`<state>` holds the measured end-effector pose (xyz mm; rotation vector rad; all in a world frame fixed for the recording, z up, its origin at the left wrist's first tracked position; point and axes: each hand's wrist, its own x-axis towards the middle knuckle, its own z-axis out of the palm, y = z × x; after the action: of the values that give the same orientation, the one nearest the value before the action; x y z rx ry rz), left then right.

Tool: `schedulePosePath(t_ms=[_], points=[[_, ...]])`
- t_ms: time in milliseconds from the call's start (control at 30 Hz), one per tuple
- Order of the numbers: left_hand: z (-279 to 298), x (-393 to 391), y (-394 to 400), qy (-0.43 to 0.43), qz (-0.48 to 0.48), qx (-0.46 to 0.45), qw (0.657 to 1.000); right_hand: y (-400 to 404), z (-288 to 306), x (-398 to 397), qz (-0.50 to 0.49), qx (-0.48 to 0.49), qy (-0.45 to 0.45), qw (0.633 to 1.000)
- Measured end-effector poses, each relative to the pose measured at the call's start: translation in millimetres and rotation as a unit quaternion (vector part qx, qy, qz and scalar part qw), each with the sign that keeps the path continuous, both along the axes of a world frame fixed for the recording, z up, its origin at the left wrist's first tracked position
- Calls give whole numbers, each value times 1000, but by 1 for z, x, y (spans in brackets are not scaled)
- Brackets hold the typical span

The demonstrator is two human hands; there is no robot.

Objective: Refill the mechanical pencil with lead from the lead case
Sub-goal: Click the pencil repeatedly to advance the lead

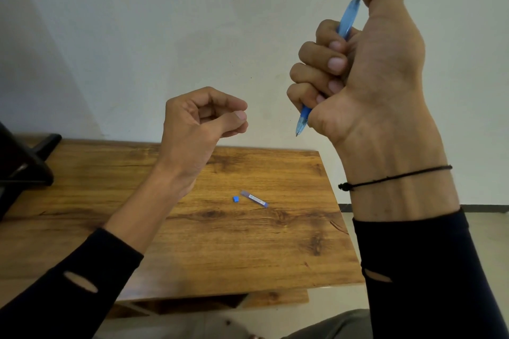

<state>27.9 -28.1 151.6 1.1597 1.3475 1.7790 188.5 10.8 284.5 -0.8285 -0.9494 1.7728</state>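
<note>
My right hand (366, 69) is raised high and wrapped in a fist around a blue mechanical pencil (347, 19), tip pointing down, with the thumb pressed on its top end. My left hand (198, 121) hovers above the table with fingers curled loosely toward the thumb; I cannot see anything in it. The clear lead case (254, 198) lies flat on the wooden table (192, 242), and its small blue cap (235, 199) lies just left of it.
A black object (24, 165) stands at the table's far left edge. A white wall rises behind the table. The table's right edge drops to a tiled floor (482, 228).
</note>
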Motion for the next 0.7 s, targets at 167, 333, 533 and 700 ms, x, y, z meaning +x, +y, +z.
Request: schedulePosePath(t_ms=[167,333,533,700], points=[[0,0,0,3,0,0,1000,0,0,-1,-4,10,-6,1000],[-1,0,0,-1,0,1,1000,2,-2,1,21,27,-18,999],[-2,1,1,-3,-1,0,1000,2,-3,3,95,35,-11,995],[-2,0,0,-7,-3,1,1000,0,-3,1,113,59,-16,992]])
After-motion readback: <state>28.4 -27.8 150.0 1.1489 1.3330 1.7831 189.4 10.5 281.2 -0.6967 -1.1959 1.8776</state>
